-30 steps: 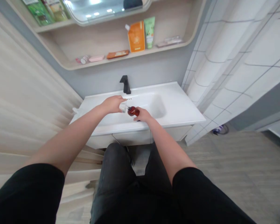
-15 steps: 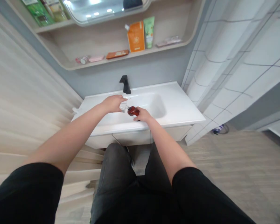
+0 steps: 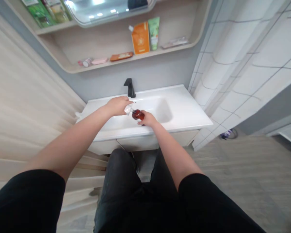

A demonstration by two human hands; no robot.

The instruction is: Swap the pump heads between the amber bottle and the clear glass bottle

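Over the white sink (image 3: 184,113), both my hands meet on a small reddish-brown bottle (image 3: 137,114). My right hand (image 3: 148,119) is closed around the bottle's body from below. My left hand (image 3: 117,105) is closed on the bottle's white cap (image 3: 128,110), fingers curled over it. The bottle lies tilted, cap pointing left. A black faucet (image 3: 129,87) stands just behind my hands.
A wooden shelf (image 3: 140,56) above the sink carries an orange pouch (image 3: 141,38), a green tube (image 3: 154,33) and small flat items. A mirror hangs above it. White tiled wall (image 3: 244,64) on the right, pale panelled wall on the left, grey floor below.
My left hand has turned slightly on the white cap, and the bottle has shifted a little up and left. My right hand stays closed on the bottle.
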